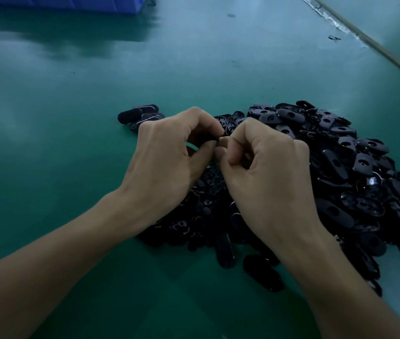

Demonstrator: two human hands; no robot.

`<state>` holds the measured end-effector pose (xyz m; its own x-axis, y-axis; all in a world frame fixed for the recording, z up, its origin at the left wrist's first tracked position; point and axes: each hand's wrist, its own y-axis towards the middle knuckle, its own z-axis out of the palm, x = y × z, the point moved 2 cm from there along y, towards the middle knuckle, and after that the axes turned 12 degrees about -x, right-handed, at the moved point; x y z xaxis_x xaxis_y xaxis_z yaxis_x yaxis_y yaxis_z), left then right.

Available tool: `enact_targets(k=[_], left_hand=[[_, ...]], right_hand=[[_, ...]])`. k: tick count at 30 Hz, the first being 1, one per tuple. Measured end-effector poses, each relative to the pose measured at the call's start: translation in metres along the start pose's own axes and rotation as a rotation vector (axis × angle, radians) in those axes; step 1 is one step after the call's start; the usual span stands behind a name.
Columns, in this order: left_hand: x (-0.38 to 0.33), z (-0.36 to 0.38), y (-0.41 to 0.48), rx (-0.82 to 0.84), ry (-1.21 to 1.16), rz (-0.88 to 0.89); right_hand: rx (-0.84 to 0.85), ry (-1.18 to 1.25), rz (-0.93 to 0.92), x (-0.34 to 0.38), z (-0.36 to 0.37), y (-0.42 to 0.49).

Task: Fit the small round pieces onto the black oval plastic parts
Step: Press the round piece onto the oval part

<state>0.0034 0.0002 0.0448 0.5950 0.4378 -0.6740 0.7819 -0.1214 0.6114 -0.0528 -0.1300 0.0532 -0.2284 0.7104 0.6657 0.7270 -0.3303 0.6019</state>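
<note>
Left grip [167,152], right grip [265,167] both pinch black oval part [211,141] between them, above pile [340,172].

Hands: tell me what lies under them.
Under the left hand and right hand lies the near edge of the black pile, with smaller pieces showing between the wrists. What sits directly beneath the palms is covered.

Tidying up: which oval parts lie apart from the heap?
The small cluster beyond the left hand, alone on the green mat; the rest form the heap.
</note>
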Motion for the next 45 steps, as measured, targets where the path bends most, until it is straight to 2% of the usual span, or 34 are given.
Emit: enact_targets(k=[3,6,9,13,17,25,32,45], left_hand=[[0.003,0.0,0.003,0.012,-0.055,-0.077],[0.003,0.002,0.004,0.082,-0.228,-0.21],[0.004,0.002,0.005,0.153,-0.453,-0.336],[0.007,0.001,0.008,0.181,-0.548,-0.41],[0.007,0.0,0.009,0.21,-0.558,-0.439],[0.008,-0.001,0.01,0.214,-0.519,-0.483],[0.009,0.0,0.01,0.233,-0.527,-0.529],[0.008,0.0,0.009,0.249,-0.459,-0.443]], right_hand=[[-0.009,0.026,-0.037,-0.003,-0.001,0.002],[-0.002,-0.006,-0.033,-0.006,-0.004,0.007],[0.058,0.035,0.046,-0.012,-0.007,0.012],[0.15,0.178,0.146,-0.02,-0.007,0.015],[0.155,0.306,0.2,-0.025,-0.007,0.015],[0.179,0.375,0.266,-0.03,-0.006,0.015],[0.208,0.36,0.276,-0.031,-0.008,0.015],[0.192,0.263,0.226,-0.028,-0.007,0.014]])
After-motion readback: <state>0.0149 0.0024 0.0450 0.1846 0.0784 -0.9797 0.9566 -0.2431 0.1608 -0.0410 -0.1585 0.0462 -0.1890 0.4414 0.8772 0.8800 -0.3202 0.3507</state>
